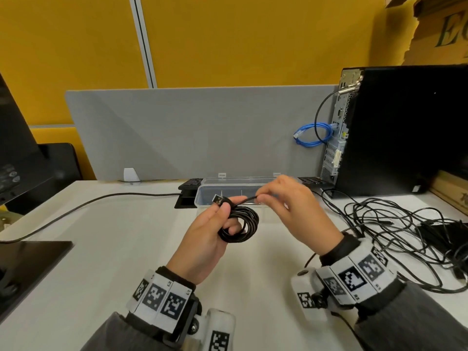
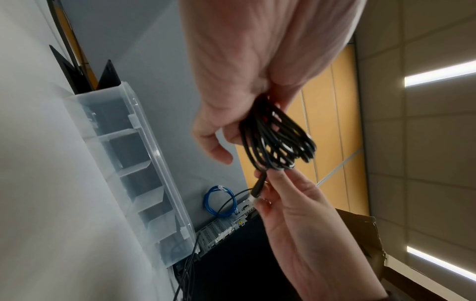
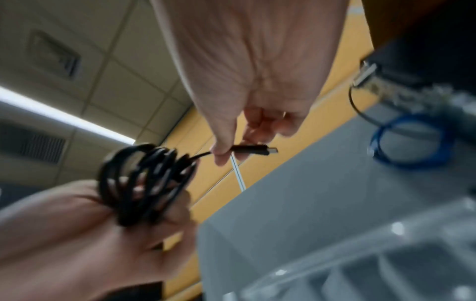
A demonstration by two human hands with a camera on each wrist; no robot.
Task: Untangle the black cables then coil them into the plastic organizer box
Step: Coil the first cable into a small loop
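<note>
My left hand (image 1: pixel 215 224) grips a coiled black cable (image 1: pixel 243 225) wound in several loops, with its USB plug (image 1: pixel 218 199) sticking up past the thumb. The coil (image 2: pixel 278 140) hangs from the left fingers in the left wrist view. My right hand (image 1: pixel 286 201) pinches the cable's other end plug (image 3: pixel 253 150) between thumb and fingers, just right of the coil (image 3: pixel 146 183). The clear plastic organizer box (image 1: pixel 202 196) stands open behind both hands, and its dividers (image 2: pixel 123 130) show several compartments. A tangle of black cables (image 1: pixel 395 234) lies on the table to the right.
A black computer tower (image 1: pixel 405 127) stands at the back right with a blue network cable (image 1: pixel 314 135) looped beside it. A grey divider panel (image 1: pixel 197 133) runs along the table's back edge. A monitor base (image 1: pixel 27 269) and a black lead (image 1: pixel 83 206) lie at the left.
</note>
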